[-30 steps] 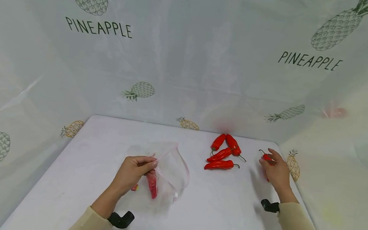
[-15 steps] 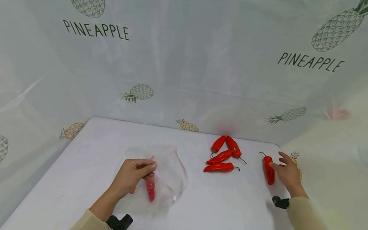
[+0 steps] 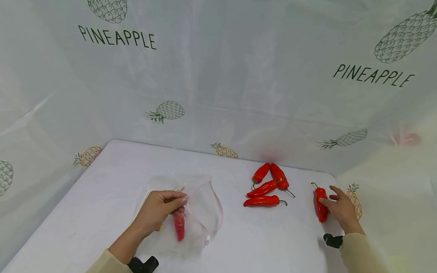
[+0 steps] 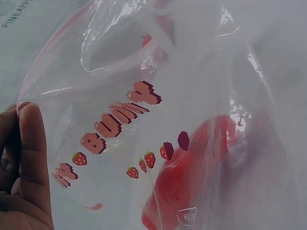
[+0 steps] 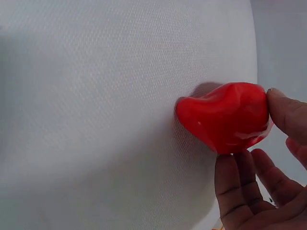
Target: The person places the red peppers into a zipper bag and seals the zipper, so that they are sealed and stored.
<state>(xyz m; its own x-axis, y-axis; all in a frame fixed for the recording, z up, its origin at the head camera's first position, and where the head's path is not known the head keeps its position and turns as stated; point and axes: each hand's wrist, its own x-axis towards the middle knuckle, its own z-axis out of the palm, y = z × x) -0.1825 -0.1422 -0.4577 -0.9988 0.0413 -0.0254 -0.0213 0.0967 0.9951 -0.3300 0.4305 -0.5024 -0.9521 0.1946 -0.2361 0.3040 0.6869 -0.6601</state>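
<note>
My left hand [image 3: 157,209] pinches the edge of a clear zip bag [image 3: 202,200] with pink trim, lying on the table's left half. Through the plastic shows a red chili pepper [image 3: 179,227]. The left wrist view has "MY BUNNY" lettering [image 4: 115,122] and small strawberries printed on the bag [image 4: 110,62]. At the far right, my right hand [image 3: 344,210] is at another red chili pepper [image 3: 320,205] lying on the table. In the right wrist view, its thumb [image 5: 290,115] and fingers touch opposite sides of that pepper [image 5: 230,117].
Several more red chili peppers [image 3: 263,201] lie grouped toward the back, right of centre. The white table [image 3: 239,251] is bordered by a hanging translucent sheet [image 3: 232,68] printed with pineapples.
My right hand moved off the right-hand pepper to its right side, then its thumb came back onto it. That pepper stays in place. The left hand keeps hold of the bag.
</note>
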